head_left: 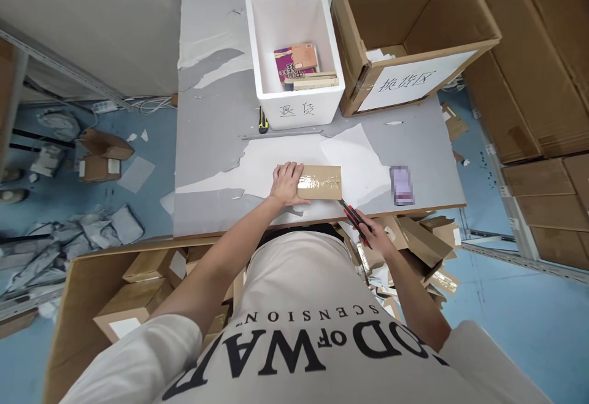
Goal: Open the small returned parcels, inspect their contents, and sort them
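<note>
In the head view, the parcel (321, 183) lay near the middle of the table's (207, 124) near edge, on torn white paper (280, 150), its long axis roughly parallel to that edge. The left hand (288, 184) was on the parcel's left end, fingers spread along it and the thumb at its near side, holding it. The right hand (378, 236) was off the table's near edge, to the right of the parcel, fingers closed around a cutter (353, 215). The cutter slanted toward the parcel's near right corner; whether its tip touched could not be told. So the left hand was nearer, in contact, and only the cutter bridged the right hand's gap.

Toward the table's far edge stood 2 boxes: a foam box (300, 109) and, at the far right corner, a carton (416, 81).
</note>
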The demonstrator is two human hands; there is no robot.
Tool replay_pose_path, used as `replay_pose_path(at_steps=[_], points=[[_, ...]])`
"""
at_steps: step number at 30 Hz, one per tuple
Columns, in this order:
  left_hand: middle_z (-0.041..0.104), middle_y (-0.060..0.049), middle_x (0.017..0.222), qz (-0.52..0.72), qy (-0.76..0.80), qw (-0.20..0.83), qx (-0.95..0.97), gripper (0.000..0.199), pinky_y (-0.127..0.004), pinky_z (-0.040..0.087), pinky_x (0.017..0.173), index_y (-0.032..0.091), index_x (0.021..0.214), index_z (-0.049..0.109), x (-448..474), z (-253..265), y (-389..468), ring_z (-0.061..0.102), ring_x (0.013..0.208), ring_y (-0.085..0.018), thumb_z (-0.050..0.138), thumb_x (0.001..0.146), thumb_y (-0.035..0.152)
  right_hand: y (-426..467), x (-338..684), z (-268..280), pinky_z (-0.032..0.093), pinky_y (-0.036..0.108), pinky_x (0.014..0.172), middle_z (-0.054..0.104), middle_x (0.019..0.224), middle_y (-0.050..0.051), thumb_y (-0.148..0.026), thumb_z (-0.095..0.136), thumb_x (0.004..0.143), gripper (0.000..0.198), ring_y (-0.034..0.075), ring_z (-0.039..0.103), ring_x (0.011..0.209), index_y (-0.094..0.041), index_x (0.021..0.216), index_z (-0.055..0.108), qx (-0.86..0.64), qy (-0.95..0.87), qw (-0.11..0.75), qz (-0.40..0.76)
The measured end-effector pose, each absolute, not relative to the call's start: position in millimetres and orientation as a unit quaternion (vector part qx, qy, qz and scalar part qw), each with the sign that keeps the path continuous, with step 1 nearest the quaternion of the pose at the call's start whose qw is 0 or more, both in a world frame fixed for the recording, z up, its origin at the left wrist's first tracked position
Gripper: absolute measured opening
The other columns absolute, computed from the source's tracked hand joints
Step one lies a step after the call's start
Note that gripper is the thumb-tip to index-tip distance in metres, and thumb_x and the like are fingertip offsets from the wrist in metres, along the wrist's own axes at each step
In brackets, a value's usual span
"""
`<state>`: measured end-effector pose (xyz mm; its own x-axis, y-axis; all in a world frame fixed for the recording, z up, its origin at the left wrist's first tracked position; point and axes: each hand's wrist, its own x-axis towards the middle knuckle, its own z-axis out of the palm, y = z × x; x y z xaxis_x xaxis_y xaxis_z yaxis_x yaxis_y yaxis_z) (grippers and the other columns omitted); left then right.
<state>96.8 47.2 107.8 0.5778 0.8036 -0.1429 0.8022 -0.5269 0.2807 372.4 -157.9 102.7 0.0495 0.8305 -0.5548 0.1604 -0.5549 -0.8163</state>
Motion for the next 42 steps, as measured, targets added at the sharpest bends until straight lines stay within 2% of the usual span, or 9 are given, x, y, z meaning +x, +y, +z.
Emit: replay_pose_path(at_steps=[5, 9, 13, 16, 20, 24, 27, 31, 42], points=[[0.033, -0.021, 0.149, -0.002, 0.448, 0.166, 0.879, 0.125, -0.051, 0.008, 0.114, 0.013, 0.147, 0.027, 97.6, 107.5, 45.3, 0.023, 0.138, -0.041, 0.073, 0.046, 0.072, -171.3, 392.7, 111.7, 0.043, 0.027, 0.042, 0.066, 0.082, 0.004, -0.056, 0.053, 0.083, 0.068, 0.012, 0.049, 0.046, -0.024, 0.142, 0.042, -0.685, -0.372, 0.275, 0.563], [0.031, -0.021, 0.150, 0.006, 0.449, 0.184, 0.875, 0.120, -0.052, 0.010, 0.114, 0.013, 0.147, 0.028, 97.8, 107.9, 48.4, 0.022, 0.140, -0.040, 0.070, 0.050, 0.072, -181.4, 418.0, 120.2, 0.043, 0.028, 0.040, 0.066, 0.084, 0.005, -0.056, 0.058, 0.080, 0.061, 0.014, 0.052, 0.048, -0.025, 0.132, 0.047, -0.690, -0.325, 0.329, 0.556], [0.033, -0.016, 0.151, 0.052, 0.468, 0.232, 0.851, 0.081, -0.050, 0.020, 0.113, 0.017, 0.146, 0.030, 88.5, 107.9, 60.6, 0.027, 0.141, -0.031, 0.050, 0.080, 0.059, -166.7, 410.5, 121.9, 0.049, 0.027, 0.046, 0.063, 0.078, 0.000, -0.053, 0.066, 0.075, 0.044, 0.013, 0.057, 0.052, -0.025, 0.106, 0.051, -0.685, -0.270, 0.433, 0.521], [0.037, -0.016, 0.149, 0.120, 0.553, 0.266, 0.781, 0.061, -0.050, 0.029, 0.109, 0.016, 0.142, 0.038, 72.8, 103.3, 76.2, 0.032, 0.138, -0.030, 0.040, 0.088, 0.044, -141.6, 378.2, 119.0, 0.055, 0.028, 0.054, 0.066, 0.098, 0.003, -0.053, 0.068, 0.073, 0.042, 0.018, 0.067, 0.076, -0.026, 0.099, 0.048, -0.656, -0.195, 0.500, 0.530], [0.054, -0.014, 0.134, 0.151, 0.599, 0.457, 0.639, 0.052, -0.043, 0.043, 0.100, 0.018, 0.131, 0.053, 49.4, 93.1, 93.8, 0.053, 0.120, -0.027, 0.045, 0.086, 0.044, -115.1, 331.7, 112.6, 0.061, 0.035, 0.064, 0.059, 0.127, 0.002, -0.050, 0.070, 0.073, 0.042, 0.023, 0.065, 0.103, -0.031, 0.104, 0.049, -0.593, -0.109, 0.537, 0.590], [0.064, -0.011, 0.118, 0.141, 0.581, 0.603, 0.529, 0.051, -0.042, 0.050, 0.088, 0.023, 0.121, 0.060, 37.5, 84.9, 95.0, 0.061, 0.106, -0.026, 0.058, 0.079, 0.051, -103.5, 310.9, 104.4, 0.061, 0.042, 0.076, 0.057, 0.131, -0.003, -0.047, 0.073, 0.073, 0.040, 0.023, 0.063, 0.109, -0.033, 0.105, 0.052, -0.558, -0.062, 0.556, 0.613], [0.066, -0.010, 0.111, 0.177, 0.574, 0.635, 0.485, 0.054, -0.040, 0.052, 0.082, 0.022, 0.114, 0.064, 36.7, 80.7, 89.4, 0.063, 0.098, -0.024, 0.066, 0.072, 0.056, -97.8, 309.8, 98.0, 0.059, 0.042, 0.085, 0.060, 0.126, -0.002, -0.044, 0.076, 0.071, 0.039, 0.021, 0.067, 0.103, -0.030, 0.100, 0.055, -0.556, -0.054, 0.572, 0.600], [0.067, -0.008, 0.103, 0.225, 0.558, 0.658, 0.453, 0.054, -0.040, 0.052, 0.086, 0.020, 0.103, 0.068, 35.5, 79.9, 81.0, 0.063, 0.093, -0.022, 0.074, 0.063, 0.055, -88.5, 316.8, 93.6, 0.057, 0.039, 0.089, 0.063, 0.121, 0.000, -0.042, 0.077, 0.070, 0.038, 0.018, 0.070, 0.095, -0.027, 0.096, 0.055, -0.557, -0.068, 0.583, 0.588], [0.072, -0.007, 0.098, 0.370, 0.562, 0.662, 0.331, 0.058, -0.044, 0.048, 0.100, 0.014, 0.098, 0.071, 39.0, 85.2, 13.4, 0.067, 0.091, -0.021, 0.084, 0.054, 0.049, 23.8, 367.0, 127.3, 0.061, 0.033, 0.078, 0.067, 0.110, 0.002, -0.030, 0.069, 0.080, 0.023, 0.013, 0.070, 0.078, -0.023, 0.097, 0.054, -0.579, -0.192, 0.497, 0.617]])
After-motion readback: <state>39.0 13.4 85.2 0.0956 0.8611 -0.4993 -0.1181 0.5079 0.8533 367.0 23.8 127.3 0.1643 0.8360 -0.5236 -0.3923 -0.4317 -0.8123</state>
